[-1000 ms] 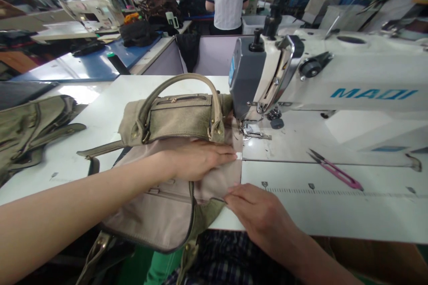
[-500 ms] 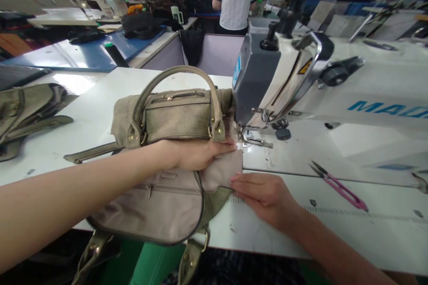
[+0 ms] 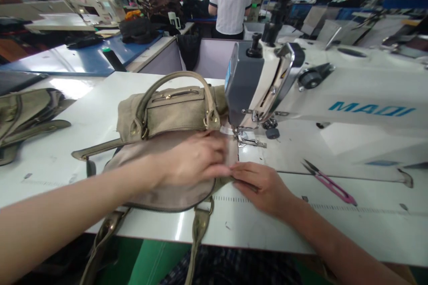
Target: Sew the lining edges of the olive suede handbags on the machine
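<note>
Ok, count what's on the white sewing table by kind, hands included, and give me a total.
Hands: 2, left hand and right hand, both on the lining
Olive bags: 2, bag at the needle, second bag at far left
Sewing machine: 1
Pink snips: 1
Total: 6

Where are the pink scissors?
In the head view, the pink thread snips lie on the white table, right of the right hand, in front of the sewing machine.
</note>
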The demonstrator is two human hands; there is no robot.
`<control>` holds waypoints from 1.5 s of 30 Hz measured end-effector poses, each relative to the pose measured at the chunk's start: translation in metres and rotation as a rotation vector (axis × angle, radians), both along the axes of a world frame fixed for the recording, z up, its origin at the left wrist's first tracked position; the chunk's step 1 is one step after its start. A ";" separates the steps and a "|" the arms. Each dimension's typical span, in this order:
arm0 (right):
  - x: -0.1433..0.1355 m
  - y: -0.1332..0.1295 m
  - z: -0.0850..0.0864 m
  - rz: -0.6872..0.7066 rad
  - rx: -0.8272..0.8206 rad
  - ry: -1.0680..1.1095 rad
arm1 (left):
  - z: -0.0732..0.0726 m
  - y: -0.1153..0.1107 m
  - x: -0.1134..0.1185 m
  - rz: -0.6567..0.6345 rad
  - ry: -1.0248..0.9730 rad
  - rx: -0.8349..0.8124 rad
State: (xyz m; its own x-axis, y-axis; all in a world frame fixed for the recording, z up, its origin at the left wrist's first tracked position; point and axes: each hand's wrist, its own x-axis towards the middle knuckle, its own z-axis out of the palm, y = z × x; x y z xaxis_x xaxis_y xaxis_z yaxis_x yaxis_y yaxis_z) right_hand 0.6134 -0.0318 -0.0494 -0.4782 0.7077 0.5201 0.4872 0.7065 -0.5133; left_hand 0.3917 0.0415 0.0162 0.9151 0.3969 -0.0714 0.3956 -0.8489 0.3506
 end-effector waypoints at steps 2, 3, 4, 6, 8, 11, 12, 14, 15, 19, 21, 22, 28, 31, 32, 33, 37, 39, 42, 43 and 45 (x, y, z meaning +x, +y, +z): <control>-0.006 -0.009 0.004 -0.042 0.016 -0.031 | -0.005 -0.041 -0.013 0.011 -0.036 0.084; -0.010 -0.013 0.006 -0.073 0.021 -0.052 | -0.009 -0.059 -0.020 0.034 -0.048 0.130; -0.013 -0.016 0.008 -0.104 0.026 -0.080 | -0.014 -0.072 -0.027 0.060 -0.046 0.160; -0.019 -0.022 0.012 -0.149 0.042 -0.154 | -0.021 -0.087 -0.037 0.096 -0.028 0.193; -0.021 -0.027 0.014 -0.164 0.067 -0.208 | -0.021 -0.089 -0.042 0.100 -0.001 0.189; -0.021 -0.034 0.015 -0.186 0.119 -0.197 | -0.014 -0.080 -0.045 0.078 0.046 0.180; -0.020 -0.036 0.014 -0.200 0.144 -0.188 | -0.012 -0.076 -0.045 0.073 0.064 0.193; -0.020 -0.038 0.013 -0.228 0.194 -0.187 | -0.010 -0.067 -0.045 0.053 0.084 0.261; -0.021 -0.039 0.013 -0.235 0.213 -0.193 | -0.011 -0.062 -0.045 0.032 0.085 0.311; -0.022 -0.040 0.011 -0.204 0.216 -0.206 | -0.012 -0.044 -0.044 -0.126 0.065 0.456; -0.021 -0.044 0.010 -0.165 0.191 -0.209 | -0.011 -0.041 -0.043 -0.172 0.057 0.454; -0.019 -0.046 0.010 -0.143 0.176 -0.215 | -0.010 -0.041 -0.042 -0.169 0.053 0.434; -0.010 -0.052 0.008 -0.077 0.108 -0.251 | -0.013 -0.037 -0.034 -0.198 -0.026 0.261; -0.007 -0.041 0.009 -0.074 0.118 -0.256 | -0.019 -0.023 -0.031 -0.255 -0.037 0.255; -0.007 -0.037 0.009 -0.071 0.131 -0.264 | -0.020 -0.018 -0.030 -0.265 -0.032 0.250; -0.007 -0.032 0.009 -0.066 0.145 -0.275 | -0.022 -0.013 -0.029 -0.271 -0.025 0.245; -0.005 -0.014 0.008 -0.073 0.190 -0.316 | -0.024 0.006 -0.028 -0.284 -0.041 0.260; -0.003 -0.006 0.007 -0.081 0.207 -0.322 | -0.025 0.013 -0.028 -0.275 -0.054 0.287; 0.000 0.005 0.004 -0.076 0.209 -0.330 | -0.028 0.022 -0.025 -0.239 -0.052 0.312; 0.000 0.009 0.004 -0.075 0.203 -0.329 | -0.028 0.025 -0.024 -0.228 -0.050 0.314; 0.001 0.014 0.003 -0.091 0.189 -0.316 | -0.030 0.031 -0.021 -0.212 -0.050 0.315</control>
State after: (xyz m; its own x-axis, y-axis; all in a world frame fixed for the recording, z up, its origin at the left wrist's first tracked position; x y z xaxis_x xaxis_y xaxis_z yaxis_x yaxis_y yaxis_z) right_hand 0.6139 -0.0180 -0.0468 -0.5753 0.6606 0.4823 0.6659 0.7207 -0.1927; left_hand 0.3710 0.0730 -0.0135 0.9785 0.1938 0.0710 0.1886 -0.9793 0.0738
